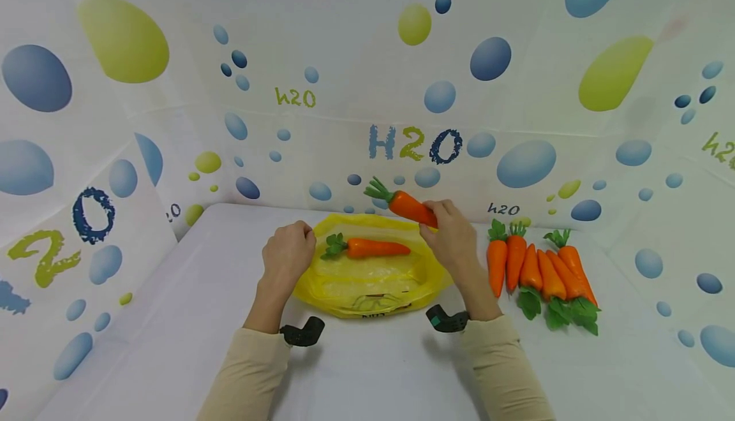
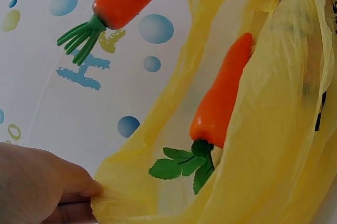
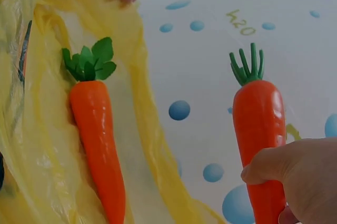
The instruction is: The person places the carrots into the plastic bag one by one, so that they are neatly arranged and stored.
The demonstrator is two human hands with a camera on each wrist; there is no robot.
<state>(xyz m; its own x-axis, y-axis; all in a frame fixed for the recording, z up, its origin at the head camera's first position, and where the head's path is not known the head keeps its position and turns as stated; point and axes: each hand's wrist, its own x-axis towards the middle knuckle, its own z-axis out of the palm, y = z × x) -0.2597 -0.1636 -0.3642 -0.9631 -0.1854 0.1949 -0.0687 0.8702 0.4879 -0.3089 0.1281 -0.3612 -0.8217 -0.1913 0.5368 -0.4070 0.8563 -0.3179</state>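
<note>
A yellow plastic bag (image 1: 339, 287) lies spread with its mouth open on the white table. Inside it rests one toy carrot (image 1: 379, 248) with leafy green tops, also plain in the left wrist view (image 2: 221, 92). My left hand (image 1: 289, 249) pinches the bag's left rim between thumb and fingers. Above the bag's far right side, my right hand (image 1: 453, 236) grips a second carrot (image 1: 410, 207) by its narrow end. This one has short green stalks, pointing left and up. In the right wrist view, the thumb lies across the held carrot (image 3: 259, 124).
Right of the bag, several more toy carrots (image 1: 531, 268) lie side by side, some with leaves toward me, others away. A white cloth with blue and green spots (image 1: 344, 89) hangs behind the table (image 1: 367, 370). Dark cameras (image 1: 304, 332) sit on both wrists.
</note>
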